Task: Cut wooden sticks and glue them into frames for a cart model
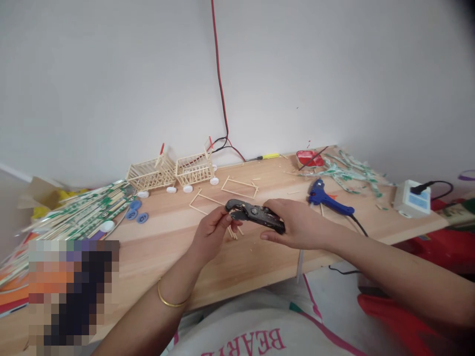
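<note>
My right hand (293,222) is closed around the handles of black pruning shears (256,212), which point left over the table. At their hooked jaws, my left hand (211,235) pinches a thin wooden stick, mostly hidden by the fingers; a pale bit of it shows by the blade. Several thin sticks (233,233) show just below the left fingers. Behind the hands, a flat rectangular stick frame (239,187) lies on the wooden table (260,262), with another partly joined stick frame (198,198) to its left.
Two small stick-built carts (152,173) with white wheels stand at the back left. Bundled sticks in wrappers (89,207) and blue discs (141,217) lie left. To the right are a blue glue gun (328,200), a red container (309,159), torn wrappers (349,170) and a white power box (411,198).
</note>
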Motion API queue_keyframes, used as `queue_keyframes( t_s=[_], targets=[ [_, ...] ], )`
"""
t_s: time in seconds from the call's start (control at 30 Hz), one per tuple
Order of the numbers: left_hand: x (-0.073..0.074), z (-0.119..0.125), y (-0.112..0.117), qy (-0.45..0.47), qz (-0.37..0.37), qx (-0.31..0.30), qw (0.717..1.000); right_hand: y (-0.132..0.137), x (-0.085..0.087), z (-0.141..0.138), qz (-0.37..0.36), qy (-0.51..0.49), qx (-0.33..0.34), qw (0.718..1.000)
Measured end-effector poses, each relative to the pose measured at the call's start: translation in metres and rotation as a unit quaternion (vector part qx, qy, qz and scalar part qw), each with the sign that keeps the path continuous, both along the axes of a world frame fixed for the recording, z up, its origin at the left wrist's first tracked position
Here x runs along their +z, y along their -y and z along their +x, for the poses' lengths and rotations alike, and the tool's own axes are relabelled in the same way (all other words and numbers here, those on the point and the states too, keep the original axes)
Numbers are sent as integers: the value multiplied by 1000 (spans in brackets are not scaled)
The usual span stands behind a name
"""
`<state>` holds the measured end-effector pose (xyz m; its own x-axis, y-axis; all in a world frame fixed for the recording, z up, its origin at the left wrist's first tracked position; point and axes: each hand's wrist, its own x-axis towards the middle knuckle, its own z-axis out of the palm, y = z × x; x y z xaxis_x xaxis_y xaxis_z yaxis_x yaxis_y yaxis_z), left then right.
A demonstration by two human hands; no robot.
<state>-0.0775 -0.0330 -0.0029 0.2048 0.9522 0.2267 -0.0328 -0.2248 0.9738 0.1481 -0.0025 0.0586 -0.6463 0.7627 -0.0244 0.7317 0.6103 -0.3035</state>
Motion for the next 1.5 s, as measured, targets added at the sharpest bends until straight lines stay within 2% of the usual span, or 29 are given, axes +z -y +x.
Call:
queue_keyframes(
  t_s=[0.17,0.33,0.53,0.87,1.0,1.13,1.2,1.33,1.5],
  targets=[
    [6,0,1,-42,41,18,998,3,0,-3,-1,8,-1,1000],
    [9,-2,1,-102,60,42,992,6,0,-5,36,24,3,999],
    [13,-3,3,-120,87,45,988,6,-3,-5,40,34,4,999],
    [16,-1,6,-156,131,87,975,10,-11,-10,61,76,-12,995],
    [8,-1,3,-104,74,66,990,5,-9,-8,-6,1,-74,997],
    [0,0,0,6,-38,22,999,-2,-2,3,-11,-42,-182,982],
    [-2,1,-1,70,-85,-2,994,-3,1,12,-27,-38,-207,977],
    [0,4,0,166,-143,-45,975,3,0,23,-91,-67,-192,975],
    [5,8,1,204,-189,-67,958,10,-6,22,-157,-160,-158,962]
  ],
)
